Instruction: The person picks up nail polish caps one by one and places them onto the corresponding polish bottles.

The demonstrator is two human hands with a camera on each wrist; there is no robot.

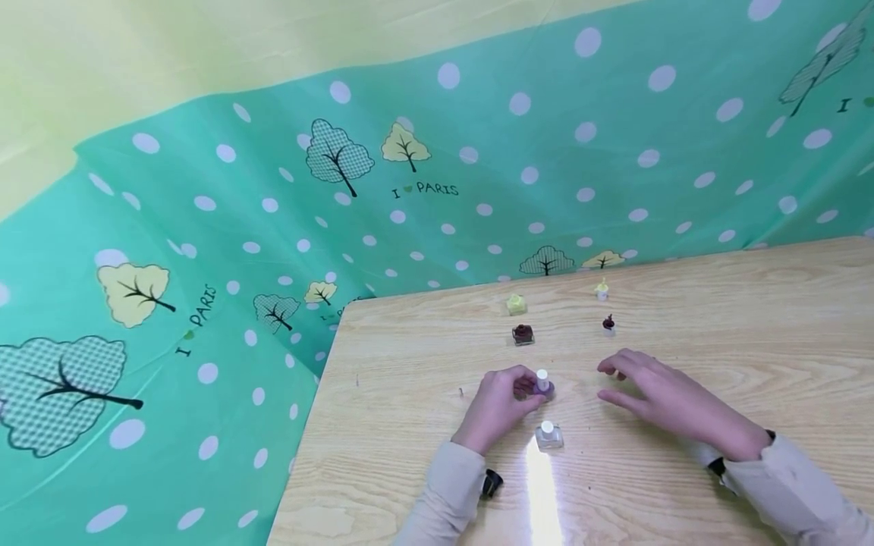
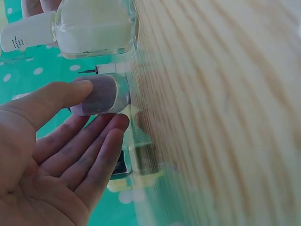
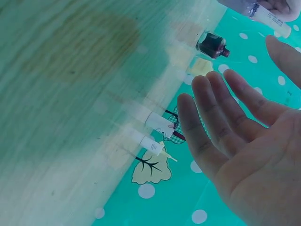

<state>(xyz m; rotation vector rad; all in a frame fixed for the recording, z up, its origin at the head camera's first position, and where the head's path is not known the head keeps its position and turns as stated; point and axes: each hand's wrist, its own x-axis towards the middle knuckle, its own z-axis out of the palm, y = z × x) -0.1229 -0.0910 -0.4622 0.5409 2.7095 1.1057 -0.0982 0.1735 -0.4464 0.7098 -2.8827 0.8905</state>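
Note:
My left hand [image 1: 497, 406] holds a purple nail polish bottle [image 1: 544, 389] with a white cap, standing at the table surface. In the left wrist view the thumb lies across the purple bottle [image 2: 101, 94] and the fingertips are at its other side. Just nearer to me stands a pale, capped nail polish bottle [image 1: 548, 437]. To the right, my right hand [image 1: 658, 390] hovers over the table with nothing in it, fingers apart from the thumb. The right wrist view shows its fingers [image 3: 225, 108] loosely extended.
Farther back stand an uncapped dark red bottle [image 1: 523, 335] and an uncapped pale yellow bottle [image 1: 516, 305]. Right of them, a dark brush cap [image 1: 609, 327] and a yellow brush cap [image 1: 602, 291] stand brush up. A patterned green cloth [image 1: 423, 243] hangs behind the wooden table [image 1: 382, 447].

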